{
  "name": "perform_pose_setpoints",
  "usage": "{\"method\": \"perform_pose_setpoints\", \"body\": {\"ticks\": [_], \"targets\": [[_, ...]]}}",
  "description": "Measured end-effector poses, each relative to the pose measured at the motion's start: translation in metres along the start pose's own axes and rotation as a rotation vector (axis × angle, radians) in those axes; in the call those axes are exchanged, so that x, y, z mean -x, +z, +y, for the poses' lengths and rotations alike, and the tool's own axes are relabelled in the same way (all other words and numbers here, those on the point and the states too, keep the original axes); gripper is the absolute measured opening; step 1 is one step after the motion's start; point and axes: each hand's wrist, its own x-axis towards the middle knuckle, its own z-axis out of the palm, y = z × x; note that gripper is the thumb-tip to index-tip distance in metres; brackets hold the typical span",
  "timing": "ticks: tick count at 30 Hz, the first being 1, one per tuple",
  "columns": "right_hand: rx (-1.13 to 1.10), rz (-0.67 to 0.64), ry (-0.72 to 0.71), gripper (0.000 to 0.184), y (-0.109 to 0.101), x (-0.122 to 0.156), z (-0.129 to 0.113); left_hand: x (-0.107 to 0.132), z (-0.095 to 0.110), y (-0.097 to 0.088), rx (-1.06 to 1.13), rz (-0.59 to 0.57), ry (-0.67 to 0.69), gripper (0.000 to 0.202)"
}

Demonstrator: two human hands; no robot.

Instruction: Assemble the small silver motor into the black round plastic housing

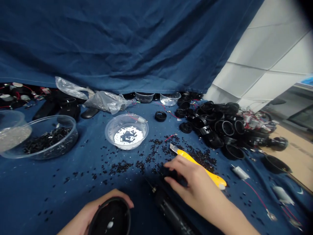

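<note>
My left hand (97, 209) grips a round black plastic housing (110, 218) at the bottom edge, its open side facing up with a small white speck inside. My right hand (193, 182) lies palm down on the blue cloth, fingertips among scattered small black screws (156, 156); what the fingers pinch is hidden. A yellow utility knife (198, 164) lies just beyond and partly under that hand, blade tip pointing up-left. A black electric screwdriver (168, 209) lies on the cloth between both hands.
A clear bowl of white parts (126, 131) sits at centre; a larger clear bowl of black screws (41, 137) at left. A heap of black ring housings (220, 127) fills the right. Small motors with red wires (244, 176), plastic bags (105, 101) and a hanging blue cloth (122, 42) surround them.
</note>
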Motion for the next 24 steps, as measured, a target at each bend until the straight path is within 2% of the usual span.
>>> {"method": "perform_pose_setpoints", "body": {"ticks": [2,4,9,13,20,24], "targets": [[-0.029,-0.112,0.021,0.017,0.008,0.0,-0.007,-0.002,0.0,0.003,0.004,-0.029,-0.01,0.043],[-0.051,-0.148,0.046,0.018,0.011,-0.001,-0.01,-0.001,0.003,0.005,0.003,-0.057,-0.016,0.032],[-0.185,-0.044,0.054,0.015,0.009,-0.006,-0.009,0.01,0.019,0.008,-0.029,-0.097,0.056,0.055],[-0.242,-0.016,0.095,0.013,0.007,-0.014,-0.012,0.016,0.025,0.01,-0.049,-0.09,0.107,0.055],[-0.472,-0.21,0.1,0.016,0.013,-0.034,-0.034,0.017,0.012,0.015,0.015,-0.043,0.186,0.053],[-0.576,-0.249,0.119,0.017,0.02,-0.042,-0.034,0.019,0.004,0.015,0.076,0.005,0.206,0.055]]}}
